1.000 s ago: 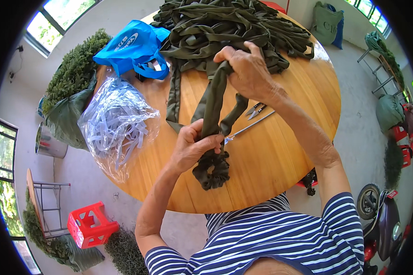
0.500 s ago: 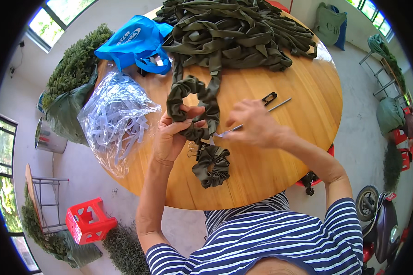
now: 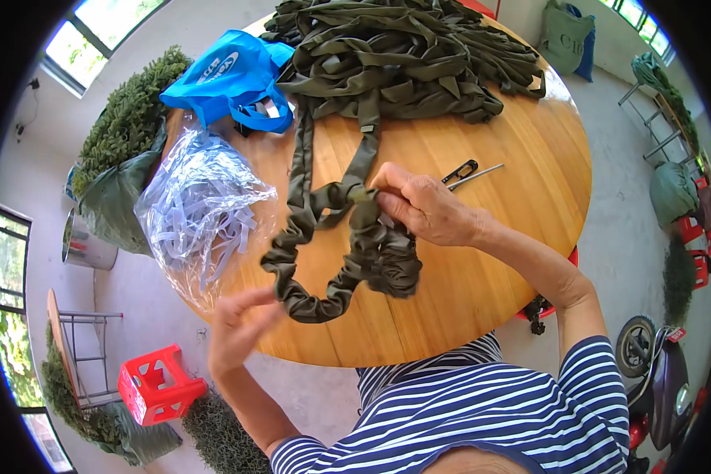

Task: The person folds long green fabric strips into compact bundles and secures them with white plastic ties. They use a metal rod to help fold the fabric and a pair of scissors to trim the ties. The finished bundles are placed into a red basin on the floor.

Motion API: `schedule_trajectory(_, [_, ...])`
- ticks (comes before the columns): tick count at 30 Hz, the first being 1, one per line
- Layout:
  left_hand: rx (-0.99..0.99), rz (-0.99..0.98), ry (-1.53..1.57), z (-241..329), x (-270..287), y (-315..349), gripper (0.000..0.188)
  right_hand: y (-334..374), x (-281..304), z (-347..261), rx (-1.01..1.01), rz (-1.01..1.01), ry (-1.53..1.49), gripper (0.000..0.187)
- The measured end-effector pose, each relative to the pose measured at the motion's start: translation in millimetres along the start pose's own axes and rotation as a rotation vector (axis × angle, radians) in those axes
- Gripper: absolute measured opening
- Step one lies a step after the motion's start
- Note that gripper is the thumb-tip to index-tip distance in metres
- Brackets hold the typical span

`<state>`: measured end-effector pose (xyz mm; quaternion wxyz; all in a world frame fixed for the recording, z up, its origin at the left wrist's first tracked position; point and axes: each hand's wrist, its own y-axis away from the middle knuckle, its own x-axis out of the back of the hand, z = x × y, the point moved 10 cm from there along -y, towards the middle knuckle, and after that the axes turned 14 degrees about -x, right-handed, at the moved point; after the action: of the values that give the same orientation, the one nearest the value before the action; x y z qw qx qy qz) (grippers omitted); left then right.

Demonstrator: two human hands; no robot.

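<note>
A ruched dark green fabric band (image 3: pixel 320 308) hangs in a loop over the near part of the round wooden table. My right hand (image 3: pixel 426 207) is closed, pinching the band at the loop's upper right. A bunched coil of the same cloth (image 3: pixel 393 267) hangs below that hand. My left hand (image 3: pixel 243 325) is blurred, fingers stretched out beside the loop's lower left; whether they touch it I cannot tell. Flat straps (image 3: pixel 301 166) run from the band to the large heap of green cloth strips (image 3: pixel 403 55). Beyond my right hand are a black slotted tool (image 3: pixel 460 171) and a thin metal rod (image 3: pixel 482 174), its near end hidden.
On the table's (image 3: pixel 529 182) left lie a clear plastic bag of pale strips (image 3: pixel 201 209) and a blue carrier bag (image 3: pixel 229 75). A sack of green foliage (image 3: pixel 130 118) stands beyond. A red stool (image 3: pixel 159 385) is on the floor at left, a motorbike (image 3: pixel 663 387) at right.
My left hand has left the middle of the band and drawn back toward the lower left. My right hand now grips the band; the loop and coil have swung around and spread wider.
</note>
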<state>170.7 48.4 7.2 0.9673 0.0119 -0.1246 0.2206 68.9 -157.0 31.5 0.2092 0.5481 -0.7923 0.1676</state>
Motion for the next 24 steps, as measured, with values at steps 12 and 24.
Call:
schedule_trajectory(12, [-0.159,-0.423,-0.059,40,-99,-87,0.017,36,-8,-64,0.431,0.011,0.620,0.009])
schedule_trajectory(24, [0.142,-0.263,0.039,-6,-45,-35,0.013,3,184,1,-0.043,0.284,0.685,0.018])
